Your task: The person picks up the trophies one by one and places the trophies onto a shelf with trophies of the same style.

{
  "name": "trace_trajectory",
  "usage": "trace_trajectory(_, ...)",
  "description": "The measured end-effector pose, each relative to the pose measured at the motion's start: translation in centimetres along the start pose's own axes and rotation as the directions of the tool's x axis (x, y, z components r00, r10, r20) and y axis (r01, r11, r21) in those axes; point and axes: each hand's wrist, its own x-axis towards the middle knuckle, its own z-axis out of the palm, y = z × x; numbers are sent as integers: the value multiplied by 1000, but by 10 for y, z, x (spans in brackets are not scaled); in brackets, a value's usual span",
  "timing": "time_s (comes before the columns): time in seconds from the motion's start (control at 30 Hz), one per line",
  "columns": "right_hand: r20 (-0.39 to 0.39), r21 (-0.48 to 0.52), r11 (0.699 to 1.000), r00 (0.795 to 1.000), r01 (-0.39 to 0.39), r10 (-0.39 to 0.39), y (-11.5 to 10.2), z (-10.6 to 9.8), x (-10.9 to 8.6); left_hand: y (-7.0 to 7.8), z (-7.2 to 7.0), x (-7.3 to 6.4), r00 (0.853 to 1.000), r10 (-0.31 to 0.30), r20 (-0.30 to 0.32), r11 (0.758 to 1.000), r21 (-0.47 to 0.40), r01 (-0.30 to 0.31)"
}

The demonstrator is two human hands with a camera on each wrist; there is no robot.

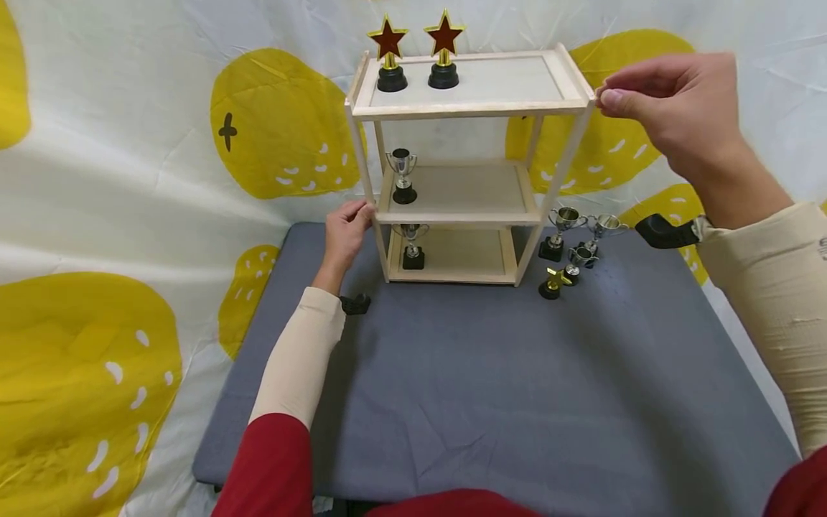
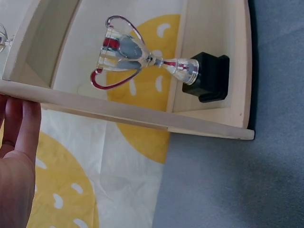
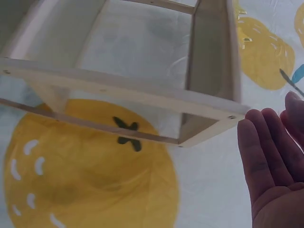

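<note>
A light wooden shelf (image 1: pixel 472 111) with three levels stands at the back of the table. My left hand (image 1: pixel 347 233) touches its left front post at about the middle level, and the fingers (image 2: pixel 29 126) lie fairly straight against the wood in the left wrist view. At the top right corner, the fingertips of my right hand (image 1: pixel 678 108) are right at the frame, the fingers (image 3: pixel 254 152) extended. Two gold star trophies (image 1: pixel 390 54) with red faces stand on top. One silver cup trophy (image 1: pixel 403 176) sits on the middle level, another silver cup trophy (image 2: pixel 126 54) on the bottom level.
To the right of the shelf, three silver cup trophies (image 1: pixel 565 222) and a small gold star trophy (image 1: pixel 551 286) stand on the grey table (image 1: pixel 452 388). A white cloth with yellow fruit shapes (image 1: pixel 284 122) hangs behind the shelf and down the left side.
</note>
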Motion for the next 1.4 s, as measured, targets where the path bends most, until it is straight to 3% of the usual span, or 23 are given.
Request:
trace_trajectory(0.1, -3, 101, 994, 1000, -28, 29, 11, -4, -8, 1, -1, 0, 1000, 20, -2, 1000, -2, -20)
trace_trajectory(0.23, 4, 123, 988, 996, -91, 92, 33, -9, -21, 0, -4, 0, 999, 37, -15, 999, -5, -37)
trace_trajectory(0.33, 5, 76, 988, 990, -137, 138, 49, -13, -32, 0, -6, 0, 999, 48, -21, 999, 6, -48)
trace_trajectory(0.43, 0, -70, 979, 982, -190, 190, 61, -19, -43, 1, -6, 0, 999, 46, -21, 999, 15, -45)
trace_trajectory(0.57, -6, -290, 923, 965, -251, 261, 78, -25, -58, 2, -6, 1, 999, 37, -28, 999, 12, -37)
trace_trajectory(0.67, -17, -375, 886, 958, -272, 287, 93, -27, -71, 3, -5, 1, 999, 37, -29, 999, 6, -37)
trace_trajectory(0.97, -46, -485, 820, 945, -305, 324, 140, -29, -109, 3, -2, 1, 998, 45, -33, 999, 2, -45)
trace_trajectory(1.17, -70, -562, 745, 918, -359, 390, 170, -32, -135, 1, -2, 2, 999, 45, -23, 999, 10, -45)
trace_trajectory(1.4, -89, -605, 685, 890, -405, 448, 203, -36, -159, -1, 1, 0, 999, 35, -19, 999, 5, -35)
